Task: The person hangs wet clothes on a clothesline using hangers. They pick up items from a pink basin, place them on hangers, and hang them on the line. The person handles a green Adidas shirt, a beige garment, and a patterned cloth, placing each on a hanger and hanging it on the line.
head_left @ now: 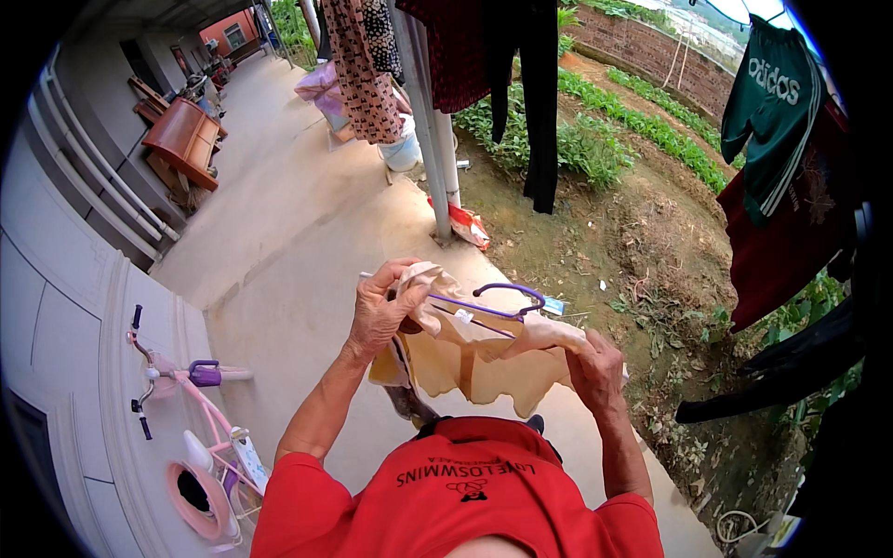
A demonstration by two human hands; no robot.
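The left hand [379,312] and right hand [597,372] grasp the two upper ends of a pale garment [446,365], with a purple hanger [521,287] between them, above the concrete floor [279,242]. On the right, the floor's edge meets soil [605,251]; farther, a metal post [420,112] stands near this edge. On the left, open room lies until a pink bicycle [197,450].

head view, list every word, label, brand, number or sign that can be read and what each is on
Lettering is not copied out here, only located.
Red shirt: dark lettering, upside down in this view, above a small figure.
Green garment: large white lettering.
White tag inside the pale garment: too small to read.
Red-and-white packet: any print too small to read.
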